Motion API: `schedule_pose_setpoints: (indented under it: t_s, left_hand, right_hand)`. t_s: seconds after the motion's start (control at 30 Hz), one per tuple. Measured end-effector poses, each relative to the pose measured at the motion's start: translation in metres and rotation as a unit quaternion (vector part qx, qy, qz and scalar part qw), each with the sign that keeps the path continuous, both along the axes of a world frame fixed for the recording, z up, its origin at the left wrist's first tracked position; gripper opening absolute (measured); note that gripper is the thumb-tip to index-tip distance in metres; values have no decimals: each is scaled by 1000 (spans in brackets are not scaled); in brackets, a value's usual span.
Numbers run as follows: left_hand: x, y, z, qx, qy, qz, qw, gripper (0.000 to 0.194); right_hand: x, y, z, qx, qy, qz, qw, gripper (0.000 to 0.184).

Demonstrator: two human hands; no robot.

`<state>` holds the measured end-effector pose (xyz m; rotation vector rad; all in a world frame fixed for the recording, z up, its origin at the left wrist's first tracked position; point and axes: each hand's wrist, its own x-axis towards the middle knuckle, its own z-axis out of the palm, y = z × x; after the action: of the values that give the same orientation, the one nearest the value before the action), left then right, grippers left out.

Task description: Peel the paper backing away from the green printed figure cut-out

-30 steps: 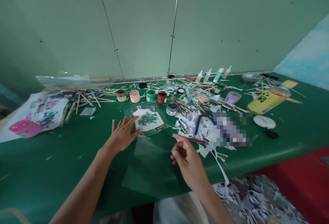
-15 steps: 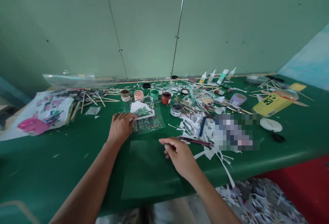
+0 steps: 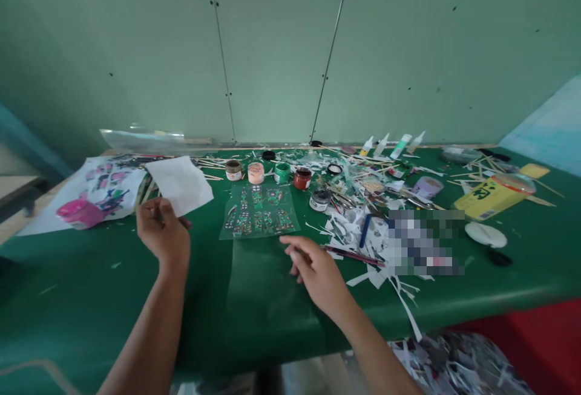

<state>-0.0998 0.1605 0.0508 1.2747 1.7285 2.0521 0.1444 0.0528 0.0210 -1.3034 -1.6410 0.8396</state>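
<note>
Paper (image 3: pixel 180 184) face hidden, left hand (image 3: pixel 163 235) gripping

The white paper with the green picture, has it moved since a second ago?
Yes. The white paper sheet left the clear plastic sheet of green stickers; the left hand holds it raised, left of the row of small paint jars.

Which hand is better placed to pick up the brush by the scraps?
Probably the right hand: its fingers rest on the table right at the near end of the brush. The left hand is off to the far side, holding a white paper.
</note>
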Motion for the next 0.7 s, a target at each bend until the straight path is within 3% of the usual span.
schedule_pose_setpoints:
  t_s: [0.1, 0.23, 0.33, 0.4, 0.47, 0.57, 0.63, 0.7]
  left_hand:
    - [-1, -1, -1, 31, -60, -3, 998, 7]
    - [4, 1, -1, 75, -113, -26, 990, 8]
    - [4, 2, -2, 80, -109, -16, 991, 8]
    - [2, 4, -4, 82, -110, -8, 990, 9]
    - [0, 5, -4, 81, -114, -5, 990, 13]
    - [3, 3, -4, 68, -88, -10, 994, 23]
    - [10, -7, -4, 56, -7, -19, 998, 24]
    - [21, -29, -6, 49, 132, -40, 989, 17]
  right_hand:
    - [9, 21, 19, 21, 36, -25, 999, 38]
    - [13, 87, 46, 78, -44, -70, 993, 47]
    - [8, 137, 49, 115, -170, -94, 974, 53]
    - [4, 154, 44, 147, -248, -124, 949, 50]
    - [4, 157, 39, 187, -277, -144, 931, 42]
    - [11, 139, 37, 233, -247, -164, 926, 32]
    - [21, 119, 38, 248, -212, -178, 928, 29]
    - [33, 96, 38, 248, -179, -192, 933, 28]
